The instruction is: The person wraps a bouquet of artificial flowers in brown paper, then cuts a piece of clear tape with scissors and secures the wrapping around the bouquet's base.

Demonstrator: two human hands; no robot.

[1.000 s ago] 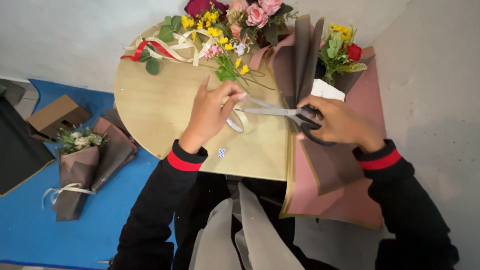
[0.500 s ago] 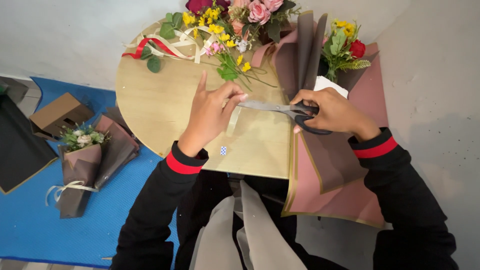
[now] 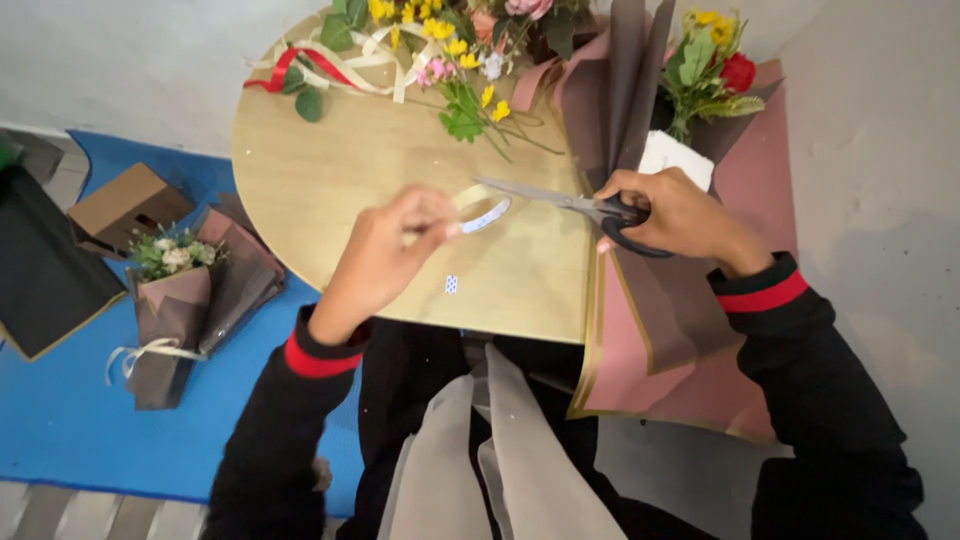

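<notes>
The left hand (image 3: 385,250) hovers over the round, light wooden desk (image 3: 330,170), fingers pressed together in a pinch on a short strip of cream ribbon (image 3: 478,207). The strip curls in a loop between thumb and fingertips, just above the desk surface near its middle.

The right hand (image 3: 680,215) is closed through the black loop handles of a pair of steel scissors (image 3: 560,202). The blades point left toward the ribbon; the tips lie just beside the loop — whether they touch it cannot be told. The blades appear nearly closed.

Under the right wrist, sheets of dusty-pink and brown wrapping paper with gold edging (image 3: 650,340) hang over the desk's right edge. At the far edge lie loose yellow and pink flowers (image 3: 460,75), coils of red and cream ribbon (image 3: 320,65), and a small bunch with a red rose (image 3: 712,70) set in the paper.

On the blue floor mat (image 3: 60,420) to the left — well apart from both hands — rests a small wrapped bouquet in brown paper (image 3: 185,300) beside a brown cardboard box (image 3: 125,205).
</notes>
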